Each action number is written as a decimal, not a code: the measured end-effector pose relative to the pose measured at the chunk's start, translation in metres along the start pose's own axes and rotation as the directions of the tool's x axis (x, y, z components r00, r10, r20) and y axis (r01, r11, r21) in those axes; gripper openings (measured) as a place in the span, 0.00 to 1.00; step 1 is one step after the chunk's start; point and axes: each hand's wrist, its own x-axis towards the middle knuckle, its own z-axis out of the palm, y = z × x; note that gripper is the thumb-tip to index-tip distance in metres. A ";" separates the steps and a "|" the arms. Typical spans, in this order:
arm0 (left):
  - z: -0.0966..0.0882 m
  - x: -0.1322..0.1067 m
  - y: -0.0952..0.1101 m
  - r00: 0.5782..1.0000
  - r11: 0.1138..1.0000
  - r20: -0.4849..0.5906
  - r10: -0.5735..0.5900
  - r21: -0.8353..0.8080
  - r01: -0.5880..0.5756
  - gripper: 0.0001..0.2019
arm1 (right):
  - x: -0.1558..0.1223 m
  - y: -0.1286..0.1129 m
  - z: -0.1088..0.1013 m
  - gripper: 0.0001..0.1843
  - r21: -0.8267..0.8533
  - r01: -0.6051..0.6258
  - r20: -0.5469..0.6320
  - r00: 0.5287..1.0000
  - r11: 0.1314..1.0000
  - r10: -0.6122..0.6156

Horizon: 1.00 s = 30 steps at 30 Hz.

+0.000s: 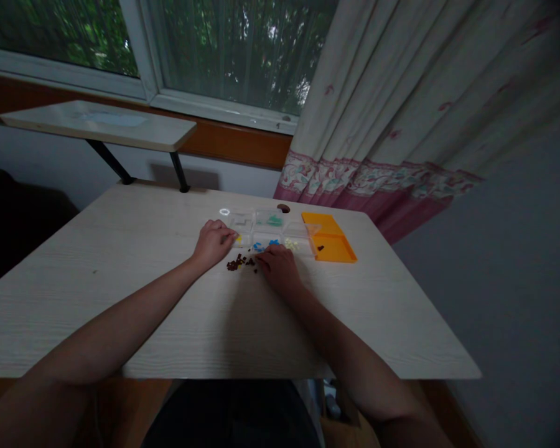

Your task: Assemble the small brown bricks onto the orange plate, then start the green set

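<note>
On the table, a clear compartment box [256, 229] holds small pieces: green pieces [275, 220] at the back, blue pieces [274, 242] and cream pieces [291, 244] along the front, yellow pieces [239, 238] at the front left. My left hand [213, 242] is at the box's left edge, thumb and fingers pinched by the yellow pieces; whatever they hold is too small to make out. In front of the box lies a loose pile of dark brown pieces [233, 265]. Beside it my right hand [279, 266] has its fingertips drawn together at the pile's right side, their contents hidden.
An orange tray [336, 247] with a small brown piece [320, 248] sits right of the clear box. Behind them is a cable hole [284, 208]. A raised shelf [102, 124] stands at the back left, and a curtain [354, 124] hangs behind the table.
</note>
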 end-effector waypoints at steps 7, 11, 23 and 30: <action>0.001 0.001 -0.001 0.999 0.999 -0.019 0.035 0.000 -0.035 0.13 | 0.001 0.005 0.000 0.10 0.001 0.048 -0.017 0.999 0.999 -0.048; -0.004 0.000 0.006 0.991 0.991 -0.030 0.134 -0.013 -0.134 0.13 | 0.002 0.013 0.008 0.08 0.179 0.036 -0.112 0.994 0.983 -0.016; -0.016 -0.009 0.032 0.881 0.884 0.065 0.468 -0.043 -0.466 0.13 | 0.003 0.003 0.005 0.09 0.654 -0.110 -0.082 0.973 0.749 0.215; -0.015 -0.010 0.029 0.850 0.850 0.052 0.524 0.026 -0.526 0.13 | 0.005 0.003 0.003 0.10 0.737 -0.169 0.002 0.969 0.655 0.247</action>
